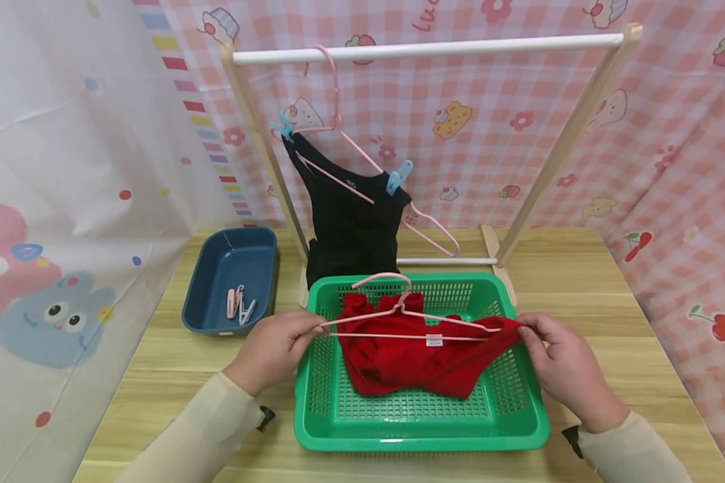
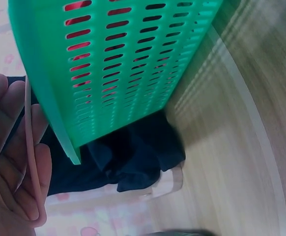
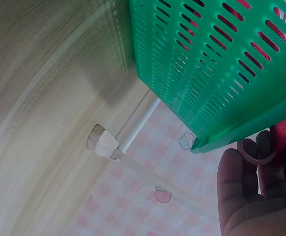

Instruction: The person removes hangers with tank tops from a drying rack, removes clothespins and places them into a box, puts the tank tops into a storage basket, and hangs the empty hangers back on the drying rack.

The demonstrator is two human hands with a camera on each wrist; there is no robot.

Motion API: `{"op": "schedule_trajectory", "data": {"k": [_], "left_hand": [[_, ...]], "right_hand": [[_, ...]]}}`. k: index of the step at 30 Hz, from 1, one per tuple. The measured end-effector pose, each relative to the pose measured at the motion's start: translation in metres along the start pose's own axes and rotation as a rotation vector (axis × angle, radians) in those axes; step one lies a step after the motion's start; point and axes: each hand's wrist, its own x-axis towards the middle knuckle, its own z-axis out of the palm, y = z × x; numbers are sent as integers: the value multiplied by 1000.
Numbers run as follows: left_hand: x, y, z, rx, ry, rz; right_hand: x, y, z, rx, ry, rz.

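Observation:
A pink clothes hanger (image 1: 401, 310) spans the green basket (image 1: 423, 443) in the head view, hook upward. My left hand (image 1: 278, 349) grips its left end; the left wrist view shows the hanger's loop lying across the fingers (image 2: 42, 167). At the basket's right rim my right hand (image 1: 564, 365) pinches the stretched corner of a red garment (image 1: 411, 369) at the hanger's right end. In the right wrist view, the curved hanger tip (image 3: 256, 158) shows beside the fingers. Most of the garment lies bunched in the basket, with a white label (image 1: 434, 340) facing up.
Behind the basket stands a drying rack with a white rail (image 1: 429, 50). A black garment (image 1: 356, 215) hangs there from another pink hanger, fixed by blue clothespins (image 1: 399, 177). Left of the basket, a dark blue tub (image 1: 229, 251) holds several clothespins (image 1: 242, 305).

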Motion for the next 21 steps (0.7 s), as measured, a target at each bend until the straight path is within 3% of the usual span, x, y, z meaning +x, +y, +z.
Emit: {"op": "schedule_trajectory", "data": {"k": [21], "left_hand": [[-1, -2, -5, 5, 10, -8]], "right_hand": [[0, 6, 0, 18, 29, 20]]}}
